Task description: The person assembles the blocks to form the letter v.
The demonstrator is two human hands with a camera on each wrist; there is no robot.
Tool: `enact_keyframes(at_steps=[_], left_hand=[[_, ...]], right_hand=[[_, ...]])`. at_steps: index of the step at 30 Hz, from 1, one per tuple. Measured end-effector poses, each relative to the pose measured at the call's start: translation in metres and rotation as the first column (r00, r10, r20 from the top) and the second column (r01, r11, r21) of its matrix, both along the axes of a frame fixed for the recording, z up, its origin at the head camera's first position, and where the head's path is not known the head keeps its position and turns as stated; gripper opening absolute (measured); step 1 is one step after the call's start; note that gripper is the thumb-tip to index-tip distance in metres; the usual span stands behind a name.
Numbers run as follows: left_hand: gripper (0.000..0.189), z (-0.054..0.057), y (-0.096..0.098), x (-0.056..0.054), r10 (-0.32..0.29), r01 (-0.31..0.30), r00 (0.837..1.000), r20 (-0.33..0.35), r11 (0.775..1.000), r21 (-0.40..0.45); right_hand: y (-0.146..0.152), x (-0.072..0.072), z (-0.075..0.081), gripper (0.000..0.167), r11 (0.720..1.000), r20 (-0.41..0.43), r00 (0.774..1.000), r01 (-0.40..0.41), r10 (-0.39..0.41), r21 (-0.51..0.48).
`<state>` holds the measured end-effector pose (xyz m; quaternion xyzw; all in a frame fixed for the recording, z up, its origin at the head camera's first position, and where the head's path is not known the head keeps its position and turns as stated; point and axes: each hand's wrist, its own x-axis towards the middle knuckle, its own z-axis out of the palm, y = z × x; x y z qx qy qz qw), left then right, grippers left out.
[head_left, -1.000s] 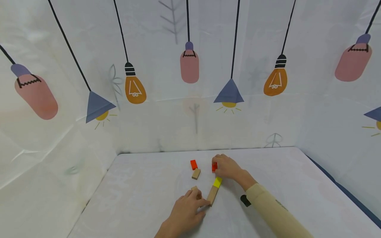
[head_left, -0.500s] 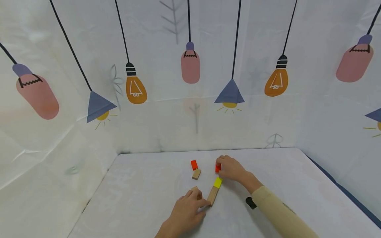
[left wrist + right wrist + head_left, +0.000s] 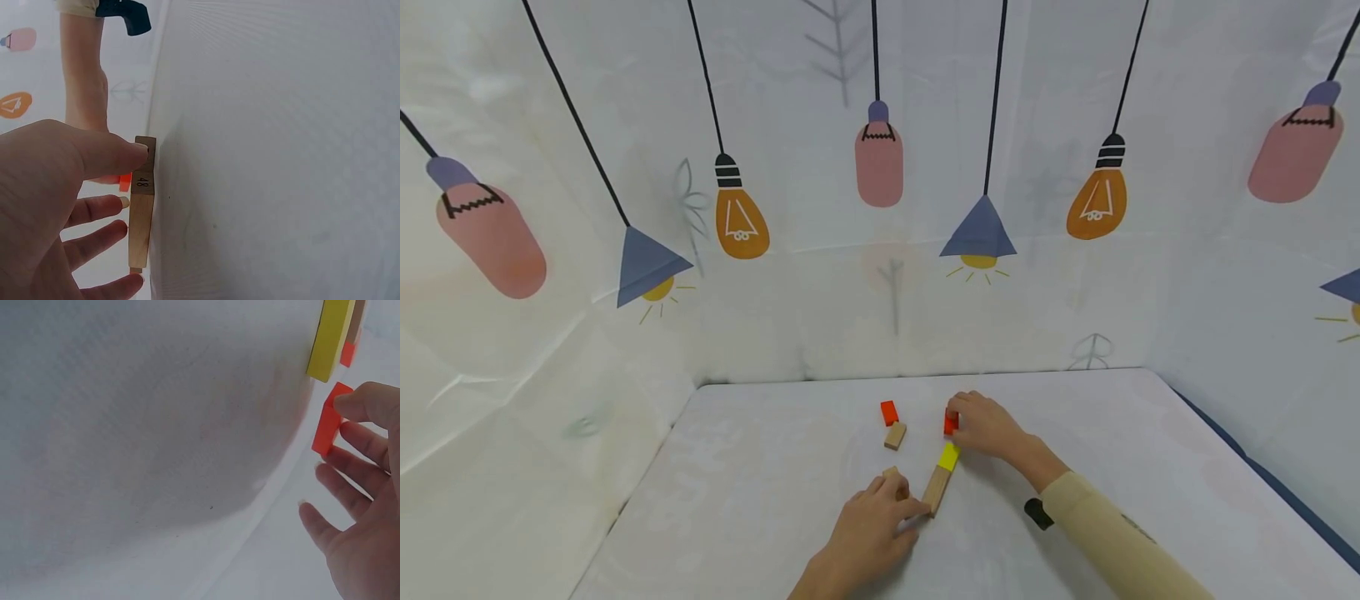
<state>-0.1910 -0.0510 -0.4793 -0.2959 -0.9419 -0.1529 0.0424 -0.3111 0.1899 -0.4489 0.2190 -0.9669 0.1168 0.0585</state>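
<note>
In the head view my right hand [image 3: 988, 425] pinches a red block [image 3: 951, 422]. The right wrist view shows that red block [image 3: 328, 422] at thumb and forefinger, the other fingers spread. A short gap parts it from the yellow block [image 3: 948, 457] ending a row of wooden blocks [image 3: 936, 490]. At the row's near end my left hand [image 3: 868, 525] rests its thumb on a wooden block marked 48 [image 3: 143, 182]. The left fingers lie loosely behind a lighter wooden block [image 3: 140, 228]. Under that hand another wooden block [image 3: 890, 472] is partly hidden.
Left of the row lie a loose red block [image 3: 889, 412] and a wooden block [image 3: 895, 435], corners close together. The white table [image 3: 737, 483] meets a sheet wall [image 3: 820, 317] printed with lamps. A dark band [image 3: 1038, 513] sits at the right wrist.
My right hand has shifted slightly to the right with the red block, then nearly stopped. The left hand and the row of blocks stay put.
</note>
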Motion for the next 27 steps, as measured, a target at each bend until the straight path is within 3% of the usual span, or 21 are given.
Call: enact_keyframes(at_steps=[20,27], left_hand=[[0.03,-0.001,-0.002,0.0,-0.017,0.018,0.999,-0.036,1.0,0.006],[0.031,0.0,-0.002,0.001,-0.015,0.015,1.0,-0.016,1.0,0.007]], right_hand=[[0.009,0.007,-0.012,0.012,0.998,0.014,0.998,0.055,-0.055,-0.015],[0.01,0.007,-0.014,0.013,0.998,0.041,0.997,0.069,-0.068,-0.013]])
